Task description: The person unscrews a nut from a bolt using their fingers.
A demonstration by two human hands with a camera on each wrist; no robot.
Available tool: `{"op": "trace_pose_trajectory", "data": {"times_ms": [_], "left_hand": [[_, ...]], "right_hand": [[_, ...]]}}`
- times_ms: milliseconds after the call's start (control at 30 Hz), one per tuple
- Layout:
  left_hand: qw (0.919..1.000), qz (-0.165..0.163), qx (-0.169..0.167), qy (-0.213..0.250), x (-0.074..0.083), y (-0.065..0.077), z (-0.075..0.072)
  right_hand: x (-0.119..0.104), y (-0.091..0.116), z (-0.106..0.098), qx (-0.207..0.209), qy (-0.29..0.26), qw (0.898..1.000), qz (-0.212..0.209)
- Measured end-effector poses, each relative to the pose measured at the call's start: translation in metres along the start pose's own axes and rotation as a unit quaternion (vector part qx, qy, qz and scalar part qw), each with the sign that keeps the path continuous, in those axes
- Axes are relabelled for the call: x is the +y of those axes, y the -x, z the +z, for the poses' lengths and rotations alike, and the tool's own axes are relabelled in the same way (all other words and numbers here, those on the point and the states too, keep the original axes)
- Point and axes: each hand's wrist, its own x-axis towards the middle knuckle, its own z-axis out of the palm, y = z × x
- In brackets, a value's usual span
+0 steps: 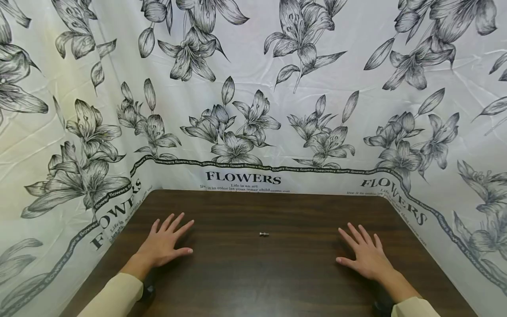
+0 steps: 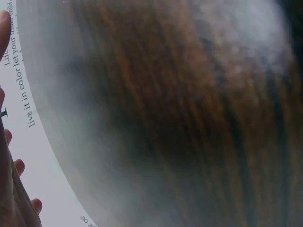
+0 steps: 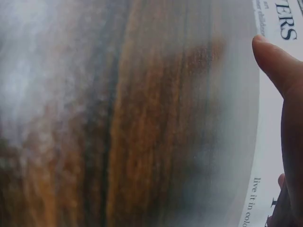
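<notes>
Head view: fingers of the left hand point(image 1: 163, 245) and right hand point(image 1: 367, 256) are spread wide, holding nothing. Between them, touching neither, a small metal bolt point(image 1: 264, 234) lies on the brown table point(image 1: 261, 281). Work appears idle; whether unstarted or complete cannot be determined.

We see the desk point(image 2: 165, 104), its brown grain blurred; past its curved edge runs white cloth point(image 2: 41, 151) printed "live it in color". Before the cloth, our left hand point(image 2: 9, 194) shows partly, fingertips apart.
</notes>
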Motion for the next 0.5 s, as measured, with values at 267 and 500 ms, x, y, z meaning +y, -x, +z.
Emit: {"op": "trace_pose_trajectory", "data": {"times_ms": [267, 500], "left_hand": [[1.0, 0.002, -0.006, 0.005, 0.002, 0.001, 0.001], [0.9999, -0.009, 0.001, 0.007, 0.006, 0.003, -0.002]], "right_hand": [[-0.001, -0.002, 0.006, 0.018, -0.007, 1.0, -0.012], [-0.006, -0.01, 0.016, 0.039, -0.02, 0.998, -0.034]]}}
